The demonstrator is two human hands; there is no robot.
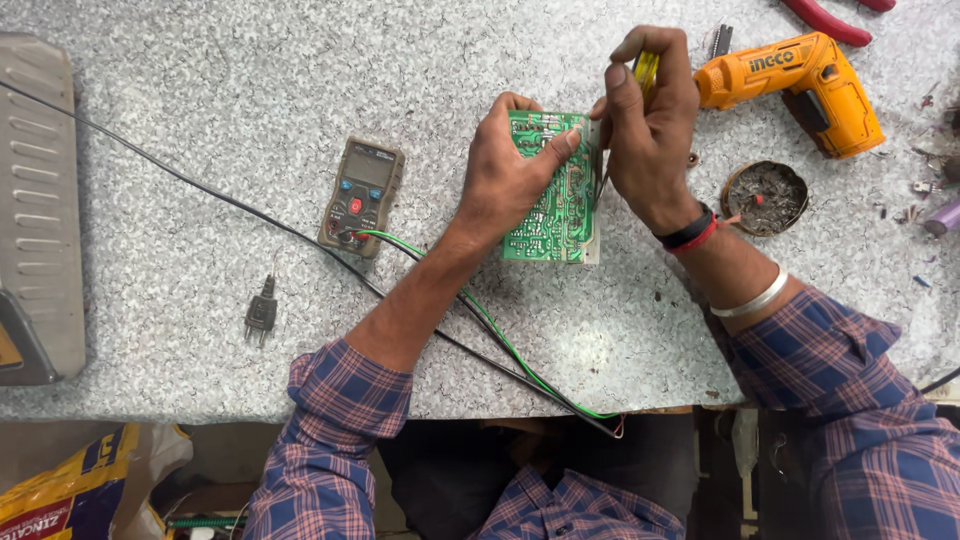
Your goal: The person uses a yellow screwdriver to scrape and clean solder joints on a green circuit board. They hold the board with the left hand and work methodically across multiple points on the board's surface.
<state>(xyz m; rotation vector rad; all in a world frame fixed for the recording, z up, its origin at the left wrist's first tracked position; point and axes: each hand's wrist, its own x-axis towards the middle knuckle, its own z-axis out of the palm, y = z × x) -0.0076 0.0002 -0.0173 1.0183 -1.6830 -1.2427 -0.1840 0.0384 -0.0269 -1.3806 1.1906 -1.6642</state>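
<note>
Left hand [510, 165]: I have it closed on the green circuit board [555, 215], thumb pressed across the solder face near the top edge and fingers wrapped behind the left edge. The board stands tilted up on the speckled grey worktop [250, 90], between my two hands.

Right hand [650, 120]: I have it pinched shut around a thin yellow-handled tool [646, 68], held upright. Its lower end meets the right edge of the board; the tip itself is too small to make out.

Containers: one round shallow tin [765, 197] sits just beside my right wrist. It holds grey debris with a small red-tipped piece on top; the contents cannot be told apart further.

Packages and labels: a yellow sack [75, 490] with dark blue printing lies below the bench edge, bottom left. An orange cordless screwdriver [800, 85] with a dark label panel on its body lies at top right, near my right hand.

Other items: a brown handheld multimeter [361, 195] lies left of the board, with a green lead [500, 340] and a black lead running from it over the front edge. A small black plug [261, 315] lies well apart to the left. Red plier handles [825, 22] show at the top edge.
</note>
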